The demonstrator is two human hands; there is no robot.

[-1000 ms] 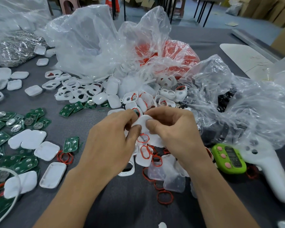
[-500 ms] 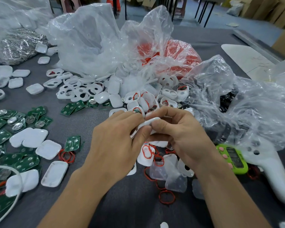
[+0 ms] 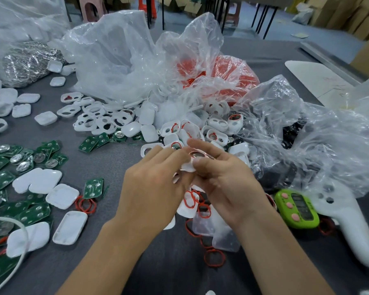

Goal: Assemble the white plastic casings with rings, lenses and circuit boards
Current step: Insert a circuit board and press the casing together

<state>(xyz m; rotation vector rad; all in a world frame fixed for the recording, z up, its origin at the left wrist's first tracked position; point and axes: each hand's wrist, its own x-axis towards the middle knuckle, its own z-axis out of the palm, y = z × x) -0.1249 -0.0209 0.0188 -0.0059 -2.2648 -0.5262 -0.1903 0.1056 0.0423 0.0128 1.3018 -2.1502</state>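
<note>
Both hands meet over the middle of the grey table. My left hand [image 3: 153, 184] and my right hand [image 3: 224, 179] pinch one white plastic casing [image 3: 189, 165] between their fingertips; a round opening with a reddish ring shows on its top side. Under the hands lie loose red rings [image 3: 214, 257] and clear lenses [image 3: 202, 226]. A heap of white casings [image 3: 175, 128], some with red rings fitted, sits just beyond the hands. Green circuit boards [image 3: 93, 188] with metal discs are scattered to the left among white back covers [image 3: 69, 227].
Crumpled clear plastic bags [image 3: 124, 60] rise behind the heap, one holding red rings [image 3: 226, 75]. Another bag [image 3: 328, 135] spreads at the right. A green counter with pink buttons [image 3: 296, 208] and a white controller [image 3: 349, 222] lie at the right. A white cable [image 3: 19, 231] curves at the lower left.
Both hands have turned the casing, so its ringed opening now faces up. The right fingers have spread a little above it.
</note>
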